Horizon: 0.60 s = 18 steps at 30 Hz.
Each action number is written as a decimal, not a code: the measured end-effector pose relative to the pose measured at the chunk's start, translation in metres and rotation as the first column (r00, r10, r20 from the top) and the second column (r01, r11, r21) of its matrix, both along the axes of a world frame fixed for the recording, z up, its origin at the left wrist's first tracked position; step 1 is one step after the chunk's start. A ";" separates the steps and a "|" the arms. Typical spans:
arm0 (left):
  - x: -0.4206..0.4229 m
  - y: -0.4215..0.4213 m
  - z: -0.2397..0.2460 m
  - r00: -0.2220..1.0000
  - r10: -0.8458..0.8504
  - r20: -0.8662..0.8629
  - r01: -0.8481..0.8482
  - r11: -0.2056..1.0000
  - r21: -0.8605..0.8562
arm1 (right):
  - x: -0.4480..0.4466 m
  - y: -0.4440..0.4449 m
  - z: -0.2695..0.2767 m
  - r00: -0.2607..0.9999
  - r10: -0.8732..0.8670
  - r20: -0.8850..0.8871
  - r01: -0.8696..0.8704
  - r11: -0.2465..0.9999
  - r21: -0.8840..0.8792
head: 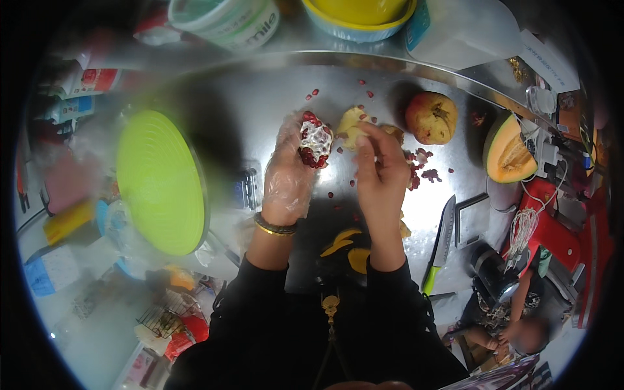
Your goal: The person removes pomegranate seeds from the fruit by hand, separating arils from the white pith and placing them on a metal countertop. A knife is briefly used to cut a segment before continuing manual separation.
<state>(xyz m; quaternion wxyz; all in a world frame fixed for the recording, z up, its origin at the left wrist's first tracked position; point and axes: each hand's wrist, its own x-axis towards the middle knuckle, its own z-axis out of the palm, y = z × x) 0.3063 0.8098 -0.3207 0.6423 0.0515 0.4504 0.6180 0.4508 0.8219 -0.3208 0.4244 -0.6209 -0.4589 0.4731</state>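
Note:
My left hand [290, 175], in a clear plastic glove, grips a piece of pomegranate [315, 139] with red seeds and white membrane facing up. To its right is my bare right hand [382, 163], fingers bent, with thumb and index tips over a pale piece of pomegranate peel [352, 124]. Whether those fingers pinch the peel is unclear. Loose clusters of pomegranate seeds [419, 170] lie right of this hand. Beyond them, a whole pomegranate [431, 118] sits on the metal worktop [263, 97]. Single seeds are scattered around both hands.
On the right lie a knife with a green handle [439, 243], a small flat scale [472, 220] and a cut melon [509, 148]. A green round board [161, 183] stands at left. Yellow peel strips [341, 241] lie between my forearms. Tubs [224, 22] line the back; another person [516, 312] is at lower right.

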 end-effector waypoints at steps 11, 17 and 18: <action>0.001 -0.006 0.010 0.916 -0.144 -0.374 0.088 0.983 -0.162 | -0.006 0.006 -0.009 0.938 0.123 -0.323 -0.156 0.985 -0.077; -0.017 -0.003 0.009 0.938 -0.149 -0.314 0.097 0.980 -0.175 | -0.008 0.008 -0.012 0.841 -0.019 -0.540 -0.123 0.966 -0.226; -0.019 -0.005 0.008 0.936 -0.140 -0.324 0.099 0.985 -0.139 | -0.007 0.008 -0.013 0.839 -0.043 -0.542 -0.114 0.961 -0.253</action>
